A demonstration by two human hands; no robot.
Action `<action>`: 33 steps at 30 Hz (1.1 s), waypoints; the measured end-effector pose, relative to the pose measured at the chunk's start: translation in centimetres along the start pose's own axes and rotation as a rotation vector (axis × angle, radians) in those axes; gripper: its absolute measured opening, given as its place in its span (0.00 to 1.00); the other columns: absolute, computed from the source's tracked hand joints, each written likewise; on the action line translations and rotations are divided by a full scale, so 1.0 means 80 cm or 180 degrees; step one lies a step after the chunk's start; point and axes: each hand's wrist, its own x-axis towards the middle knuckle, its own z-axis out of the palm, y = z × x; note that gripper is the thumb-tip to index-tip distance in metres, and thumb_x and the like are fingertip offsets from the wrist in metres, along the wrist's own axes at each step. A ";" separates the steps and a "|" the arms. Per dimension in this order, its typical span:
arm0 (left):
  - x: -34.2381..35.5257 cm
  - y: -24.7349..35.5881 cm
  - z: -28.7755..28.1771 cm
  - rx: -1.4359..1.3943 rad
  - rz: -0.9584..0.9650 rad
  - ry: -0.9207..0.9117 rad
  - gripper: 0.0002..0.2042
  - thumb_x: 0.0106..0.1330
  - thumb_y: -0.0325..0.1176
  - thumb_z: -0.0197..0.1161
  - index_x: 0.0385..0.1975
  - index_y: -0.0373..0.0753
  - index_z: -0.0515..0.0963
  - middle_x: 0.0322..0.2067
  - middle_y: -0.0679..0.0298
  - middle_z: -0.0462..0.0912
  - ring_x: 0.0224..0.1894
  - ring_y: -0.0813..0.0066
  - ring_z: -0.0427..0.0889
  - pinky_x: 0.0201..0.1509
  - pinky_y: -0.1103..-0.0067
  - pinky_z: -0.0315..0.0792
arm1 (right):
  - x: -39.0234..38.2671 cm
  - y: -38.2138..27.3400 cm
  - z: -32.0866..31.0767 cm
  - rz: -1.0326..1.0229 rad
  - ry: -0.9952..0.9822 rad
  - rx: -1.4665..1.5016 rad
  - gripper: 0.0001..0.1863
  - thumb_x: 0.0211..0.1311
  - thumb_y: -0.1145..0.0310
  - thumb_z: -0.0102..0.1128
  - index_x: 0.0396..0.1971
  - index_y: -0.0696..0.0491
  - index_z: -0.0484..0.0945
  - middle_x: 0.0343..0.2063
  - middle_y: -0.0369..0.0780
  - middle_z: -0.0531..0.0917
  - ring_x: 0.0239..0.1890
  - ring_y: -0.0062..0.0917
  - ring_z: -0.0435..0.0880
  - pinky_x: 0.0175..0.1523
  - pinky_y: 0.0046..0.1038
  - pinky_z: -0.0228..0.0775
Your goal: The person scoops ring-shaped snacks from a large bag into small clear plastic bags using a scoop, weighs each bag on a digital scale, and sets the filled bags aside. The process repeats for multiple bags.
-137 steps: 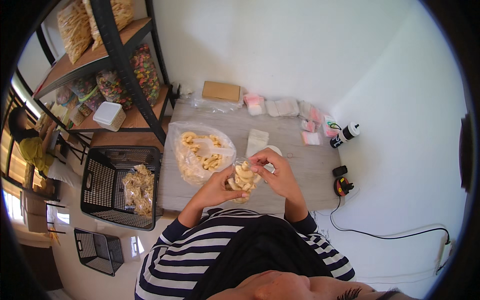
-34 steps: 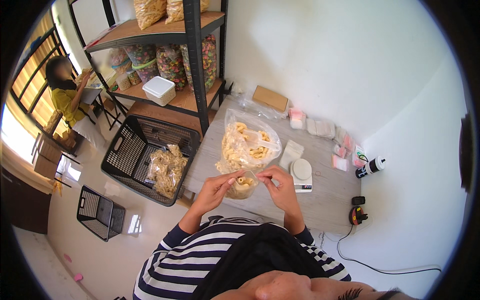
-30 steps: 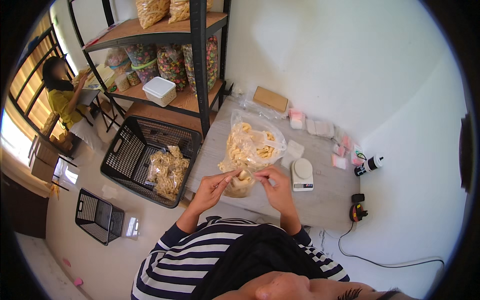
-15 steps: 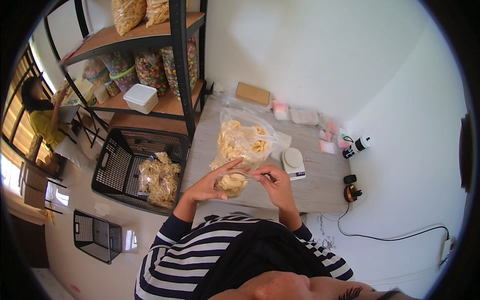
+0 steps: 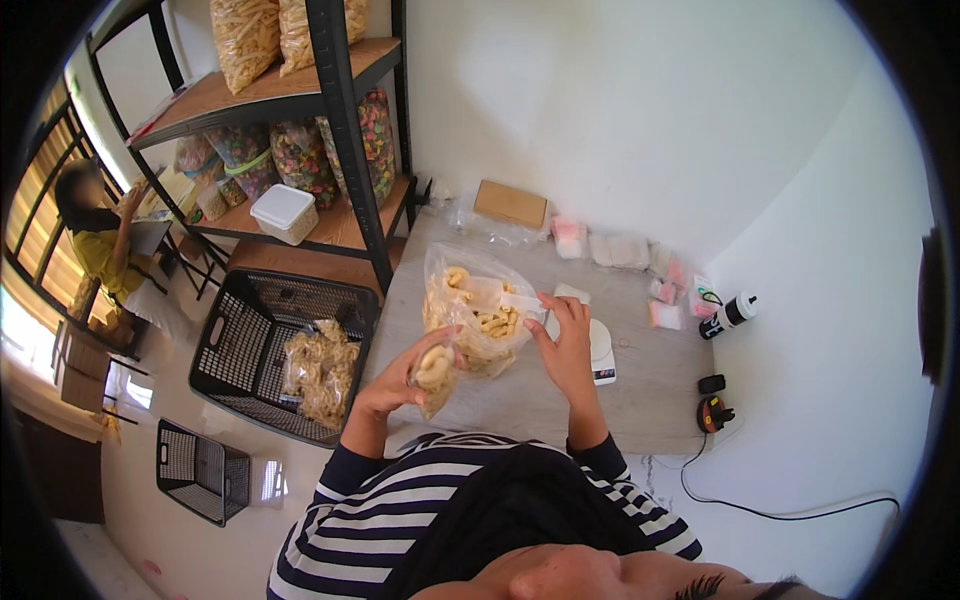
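Note:
My left hand (image 5: pixel 395 378) is closed around a small clear plastic bag (image 5: pixel 434 394) partly filled with pale, curved snack pieces. Its mouth faces up. On the table just beyond sits a large clear bag (image 5: pixel 437 312) of the same snacks, its top spread wide. A whitish scoop (image 5: pixel 487 291) lies among the pieces inside it. At the large bag's right rim, my right hand (image 5: pixel 566 338) pinches the scoop's handle between thumb and fingers. Partly behind my right hand stands a white kitchen scale (image 5: pixel 603 358).
Left of the grey table (image 5: pixel 650 400) stands a black crate (image 5: pixel 215 345) with filled snack bags (image 5: pixel 322 375). A smaller crate (image 5: pixel 205 470) is on the floor. A shelf (image 5: pixel 345 130) rises at back left. A bottle (image 5: pixel 728 315) stands at right. Another person (image 5: pixel 105 240) works at far left.
My right hand has let go of the small bag's edge and moved to the scoop handle. My left hand has shifted slightly left with the small bag, now held more upright.

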 end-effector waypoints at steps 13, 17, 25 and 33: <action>-0.005 -0.007 -0.044 0.0765 0.0354 0.1445 0.57 0.39 0.53 0.83 0.69 0.32 0.60 0.49 0.64 0.74 0.54 0.72 0.74 0.60 0.76 0.66 | 0.042 0.029 0.015 0.0591 -0.0490 0.0129 0.16 0.55 0.68 0.72 0.42 0.56 0.82 0.35 0.42 0.81 0.36 0.34 0.79 0.43 0.32 0.72; 0.003 -0.015 -0.069 0.0771 0.0131 0.1368 0.54 0.43 0.44 0.84 0.71 0.37 0.58 0.53 0.64 0.71 0.59 0.73 0.70 0.65 0.77 0.62 | 0.058 0.029 0.008 0.0144 -0.0413 0.0180 0.12 0.56 0.72 0.69 0.41 0.55 0.82 0.38 0.42 0.82 0.40 0.38 0.81 0.45 0.35 0.72; 0.012 -0.029 -0.083 0.1142 -0.0306 0.1315 0.55 0.41 0.48 0.84 0.70 0.36 0.58 0.59 0.61 0.68 0.64 0.69 0.67 0.69 0.74 0.59 | 0.061 0.020 0.015 0.0106 -0.0384 0.0719 0.06 0.59 0.76 0.64 0.36 0.55 0.84 0.34 0.43 0.85 0.39 0.38 0.80 0.44 0.34 0.72; 0.017 -0.030 -0.079 0.0819 -0.0239 0.1258 0.55 0.43 0.41 0.85 0.71 0.36 0.56 0.59 0.63 0.67 0.64 0.72 0.66 0.69 0.76 0.60 | 0.058 0.021 0.037 0.0689 -0.0532 0.0990 0.06 0.63 0.73 0.63 0.38 0.55 0.86 0.32 0.43 0.85 0.35 0.33 0.82 0.41 0.31 0.72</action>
